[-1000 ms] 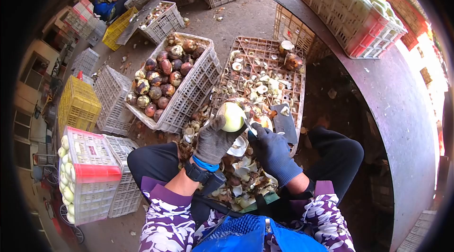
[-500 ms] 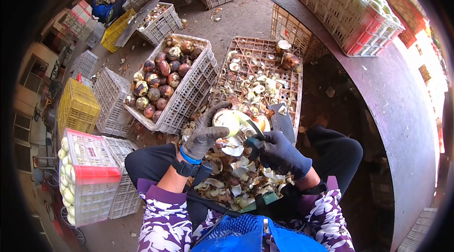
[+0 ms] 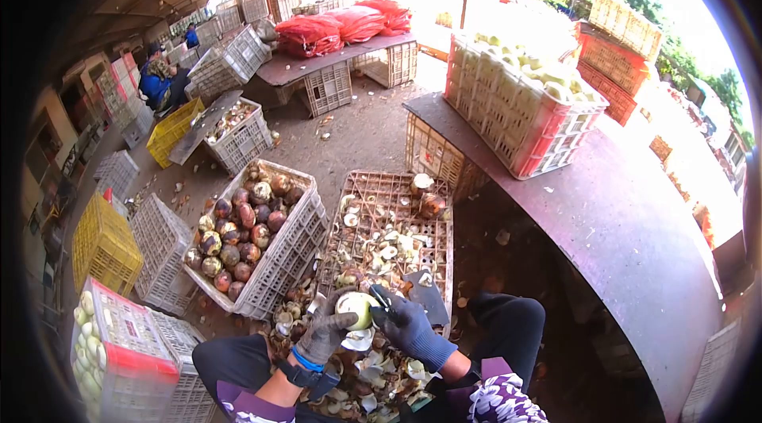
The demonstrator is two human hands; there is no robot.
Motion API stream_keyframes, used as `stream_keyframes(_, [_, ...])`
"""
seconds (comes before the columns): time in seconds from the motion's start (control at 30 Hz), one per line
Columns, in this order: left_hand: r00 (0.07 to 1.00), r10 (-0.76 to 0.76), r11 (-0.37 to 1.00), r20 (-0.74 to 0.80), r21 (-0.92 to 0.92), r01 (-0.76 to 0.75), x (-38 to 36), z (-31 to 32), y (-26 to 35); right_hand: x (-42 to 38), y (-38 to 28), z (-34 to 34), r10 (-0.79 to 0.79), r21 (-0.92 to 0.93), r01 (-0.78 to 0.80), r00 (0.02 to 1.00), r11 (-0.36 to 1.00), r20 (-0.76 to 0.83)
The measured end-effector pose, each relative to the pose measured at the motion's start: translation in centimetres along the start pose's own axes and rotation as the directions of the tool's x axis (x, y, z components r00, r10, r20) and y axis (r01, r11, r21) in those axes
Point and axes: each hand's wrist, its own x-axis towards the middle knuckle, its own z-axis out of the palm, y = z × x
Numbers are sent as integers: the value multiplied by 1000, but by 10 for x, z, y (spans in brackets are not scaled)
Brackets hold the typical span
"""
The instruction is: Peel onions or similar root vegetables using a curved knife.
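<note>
My left hand [image 3: 321, 332], in a grey glove, grips a round, pale green-white peeled onion [image 3: 357, 309]. My right hand [image 3: 413, 332], in a dark blue-grey glove, is closed around a dark knife [image 3: 380, 296] right beside the onion's right side. Much of the knife is hidden by the fingers. Beneath both hands lies a heap of pale and brown peelings [image 3: 373, 371]. An upturned, grimy crate [image 3: 333, 244] in front of me carries more scraps. To its left, a white crate [image 3: 298, 264] holds unpeeled purple-brown onions [image 3: 246, 236].
A crate of peeled onions [image 3: 508, 117] stands on a curved table [image 3: 627, 256] at my right. At my left is another filled crate [image 3: 131, 359], with a yellow crate [image 3: 107, 244] behind it. Red sacks [image 3: 341, 28] lie on a far table; a person [image 3: 159, 86] sits far left.
The view has tilted up, so the hands appear lower and more background shows. My right hand has moved closer to the onion, and the knife is now against or close to its side.
</note>
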Motion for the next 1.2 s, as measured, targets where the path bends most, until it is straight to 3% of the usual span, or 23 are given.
stream_keyframes(0.03, [1000, -9, 999, 17, 39, 8, -5, 3, 2, -1, 0, -5, -76, -33, 75, 997, 997, -22])
stream_keyframes(0.1, [999, -30, 989, 20, 145, 27, -8, -1, 0, -3, -9, -16, -33, -23, 34, 998, 999, 61])
stream_keyframes(0.2, [993, -90, 986, 70, 147, 79, -14, 8, 10, -4, -4, -12, -185, 149, 178, 982, 973, 35])
stream_keyframes(0.3, [997, -42, 992, 62, 125, 34, -14, 15, 9, -6, -7, -7, -128, 201, 129, 992, 971, -14])
stream_keyframes(0.4, [999, -27, 999, -38, 18, 28, -6, 14, 3, -2, 5, 8, -129, 92, 145, 979, 985, -158])
stream_keyframes(0.53, [993, 41, 999, -112, 9, -41, 2, 17, -7, 2, -2, 6, 40, -3, -41, 990, 999, -139])
stream_keyframes(0.63, [963, 123, 992, -241, 23, -121, 3, 21, -14, 3, -2, 14, -93, -345, 36, 985, 938, -148])
stream_keyframes(0.67, [954, 136, 990, -266, 12, -137, 4, 15, -19, 1, -7, 15, -16, -378, -14, 997, 926, -77])
stream_keyframes(0.77, [956, 167, 985, -240, 80, -152, 4, 3, -25, 1, -6, 23, 17, -391, -22, 1000, 920, -17])
stream_keyframes(0.9, [967, 146, 981, -209, 157, -114, 3, -1, -18, 2, -7, 20, -76, -351, 58, 996, 935, -39])
stream_keyframes(1.2, [975, 117, 975, -190, 209, -76, 4, -6, -26, -2, 1, 16, -119, -373, 84, 990, 924, -72])
